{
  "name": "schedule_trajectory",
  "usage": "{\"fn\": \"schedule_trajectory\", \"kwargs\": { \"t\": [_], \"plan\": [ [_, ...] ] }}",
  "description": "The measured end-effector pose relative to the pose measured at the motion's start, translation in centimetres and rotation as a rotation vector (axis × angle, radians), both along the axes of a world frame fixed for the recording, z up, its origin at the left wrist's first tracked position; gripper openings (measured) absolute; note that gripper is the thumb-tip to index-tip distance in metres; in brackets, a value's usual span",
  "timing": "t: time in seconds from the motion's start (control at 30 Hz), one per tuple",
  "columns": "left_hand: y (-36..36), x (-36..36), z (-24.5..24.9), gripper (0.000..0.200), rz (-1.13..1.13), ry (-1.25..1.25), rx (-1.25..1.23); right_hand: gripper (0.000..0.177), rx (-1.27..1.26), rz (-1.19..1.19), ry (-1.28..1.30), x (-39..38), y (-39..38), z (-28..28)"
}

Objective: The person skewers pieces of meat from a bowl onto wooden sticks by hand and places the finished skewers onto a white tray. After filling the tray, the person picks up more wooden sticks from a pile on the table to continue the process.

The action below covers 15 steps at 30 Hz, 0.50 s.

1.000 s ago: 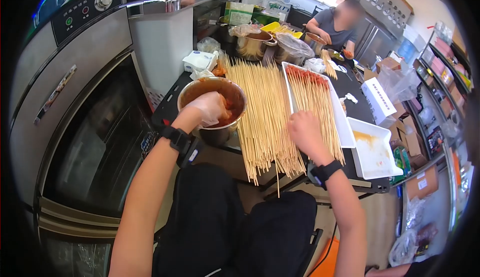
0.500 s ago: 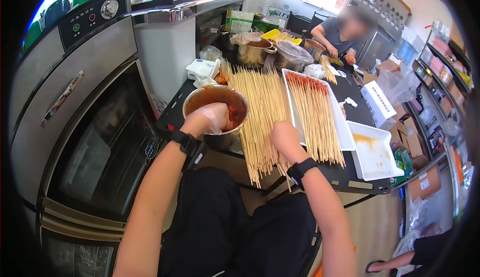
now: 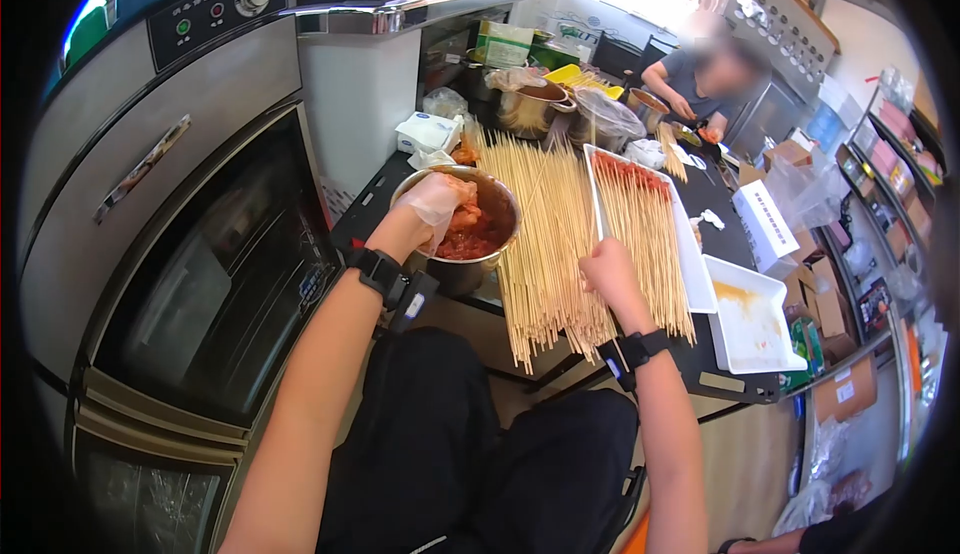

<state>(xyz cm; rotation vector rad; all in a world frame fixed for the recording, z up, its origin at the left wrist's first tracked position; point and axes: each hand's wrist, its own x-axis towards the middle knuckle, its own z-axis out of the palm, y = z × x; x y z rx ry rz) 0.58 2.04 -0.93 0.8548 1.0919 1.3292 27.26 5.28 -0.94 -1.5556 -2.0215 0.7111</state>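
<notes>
My left hand, in a clear plastic glove, is closed on red sauced meat at the upper part of a metal pot. More red meat lies inside the pot. My bare right hand is closed over the right edge of a wide spread of wooden skewers; what its fingers hold is too small to make out. Just right of it, a white tray holds rows of skewers with red meat on their far ends.
A second white tray with yellowish liquid stands at the right table corner. Behind are a tissue box, large pots and a yellow tray. Another person works at the far end. An oven stands at left.
My left hand has risen from inside the pot and now has meat in it. My right hand has shifted slightly at the skewers. The whole view has moved a little.
</notes>
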Motion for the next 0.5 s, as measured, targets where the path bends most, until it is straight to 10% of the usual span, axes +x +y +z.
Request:
{"fn": "schedule_trajectory", "kwargs": {
  "t": [0.17,0.23,0.27,0.33,0.47,0.5],
  "plan": [
    [1.5,-1.9,-2.2,0.014,-0.091,-0.017,0.104,0.013,0.044,-0.036,0.101,1.1,0.3,-0.4],
    [3.0,-3.2,-4.2,0.014,-0.12,0.807,0.67,0.013,-0.041,-0.038,0.192,1.1,0.5,-0.3],
    [3.0,-3.2,-4.4,0.014,-0.117,0.804,0.668,0.013,-0.043,-0.036,0.188,1.1,0.4,-0.3],
    [0.8,-1.6,-1.5,0.014,-0.126,-0.006,0.159,0.015,-0.036,-0.03,0.325,0.8,-0.4,0.0],
    [-0.1,-1.2,-0.4,0.012,-0.063,-0.078,0.048,0.019,-0.119,-0.056,0.536,0.6,-1.3,0.6],
    [-0.3,-1.5,-0.5,0.011,-0.106,0.338,0.267,0.019,-0.023,-0.006,0.531,0.9,-1.4,0.7]
  ]
}}
